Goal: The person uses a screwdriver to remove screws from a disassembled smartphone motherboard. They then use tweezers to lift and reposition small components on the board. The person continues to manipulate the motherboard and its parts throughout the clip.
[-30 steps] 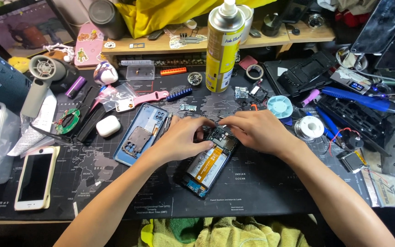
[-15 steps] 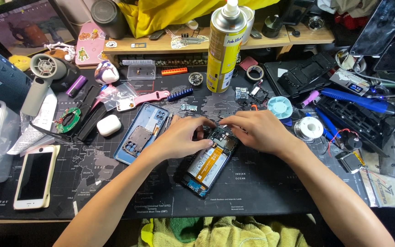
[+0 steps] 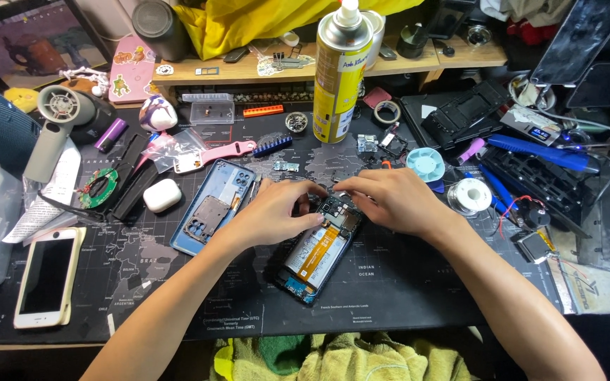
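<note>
- Far left, we've got a white phone [image 3: 46, 276] lying flat near the mat's edge, well apart from the action.
- A small white earbud case [image 3: 162, 195] sits next, with a blue phone back cover [image 3: 212, 207] just right of it, inner side up.
- Our left hand [image 3: 274, 214] comes in beside that cover, palm down, fingers curled loosely rather than spread; the fingertips [image 3: 315, 190] press on the top end of the opened phone [image 3: 317, 248]. Whether it pinches anything small there, we cannot tell.
- Centre of the dark map-printed mat [image 3: 390, 282]: the opened phone lies flat, insides facing up, a battery with an orange strip showing. Its long axis runs on a diagonal, the top end pointing up and to the right, away from us, the bottom end toward our left elbow side.
- Behind it stands a tall yellow spray can [image 3: 338, 77], upright.
- Our right hand [image 3: 395, 200] mirrors the left: palm down, fingers bent and close together, tips resting on the same top end, touching the phone's upper corner. No tool is visible in it.
- Further right, a roll of solder wire [image 3: 472, 194] and a blue-handled tool [image 3: 539, 152] lie on the mat.
</note>
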